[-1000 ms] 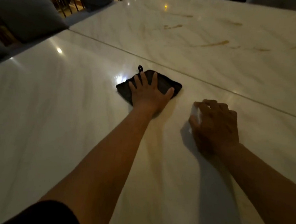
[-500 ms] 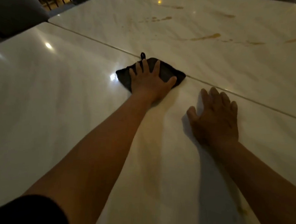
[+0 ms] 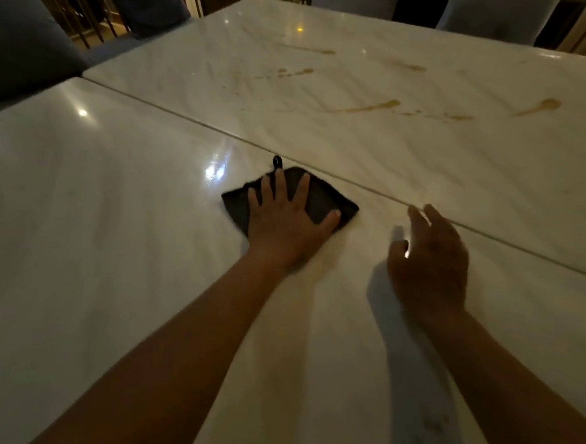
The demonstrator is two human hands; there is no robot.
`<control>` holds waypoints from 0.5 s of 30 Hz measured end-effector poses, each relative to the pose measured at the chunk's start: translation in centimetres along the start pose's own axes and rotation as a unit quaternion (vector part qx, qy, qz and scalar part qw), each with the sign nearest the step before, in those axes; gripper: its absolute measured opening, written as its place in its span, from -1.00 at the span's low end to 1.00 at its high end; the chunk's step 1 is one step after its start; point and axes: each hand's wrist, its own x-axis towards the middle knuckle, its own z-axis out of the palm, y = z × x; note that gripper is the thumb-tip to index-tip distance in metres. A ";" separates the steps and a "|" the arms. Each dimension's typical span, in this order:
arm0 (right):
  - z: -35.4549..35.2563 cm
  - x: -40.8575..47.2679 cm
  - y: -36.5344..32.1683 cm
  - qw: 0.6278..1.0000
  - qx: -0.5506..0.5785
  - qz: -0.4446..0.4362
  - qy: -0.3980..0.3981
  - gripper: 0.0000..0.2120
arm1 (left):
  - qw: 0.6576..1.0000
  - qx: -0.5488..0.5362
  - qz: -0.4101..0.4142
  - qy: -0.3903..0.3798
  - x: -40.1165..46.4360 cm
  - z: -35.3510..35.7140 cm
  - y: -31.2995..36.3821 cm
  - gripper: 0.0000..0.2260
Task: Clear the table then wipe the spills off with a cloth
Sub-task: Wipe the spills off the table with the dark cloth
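Worktop (image 3: 111, 245): pale marble-look surface, made up of a near slab and a far slab joined along a diagonal seam (image 3: 406, 202).
Chairs (image 3: 17, 43): dark upholstered seats are seen past the far left edge; detail is lost in the dim light.
Spills (image 3: 370, 107): brown streaks and drops are noted across the far slab, well apart from the cloth.
Left hand (image 3: 286, 223): laid flat on the cloth, fingers straight and spread apart, pressed down on the fabric.
Right hand (image 3: 431, 261): placed beside the cloth on the near slab, fingers extended and loosely apart, nothing held; contact with the surface cannot be told.
Cloth (image 3: 320, 197): dark, folded, lying on the near slab just short of the seam, partly covered by the left hand.
Loop (image 3: 276, 161): small hanging tab observed at the cloth's far corner.
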 end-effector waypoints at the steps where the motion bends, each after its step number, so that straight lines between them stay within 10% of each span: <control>1: -0.7 -0.6 1.5 1.000 -0.024 0.000 -0.012 -0.46 | 1.000 0.001 -0.005 -0.008 1.5 -0.2 0.2 -0.16; 15: -1.1 -2.0 5.7 0.999 0.022 -0.005 0.032 -0.40 | 0.996 0.009 0.090 -0.008 -5.1 1.2 4.0 -0.17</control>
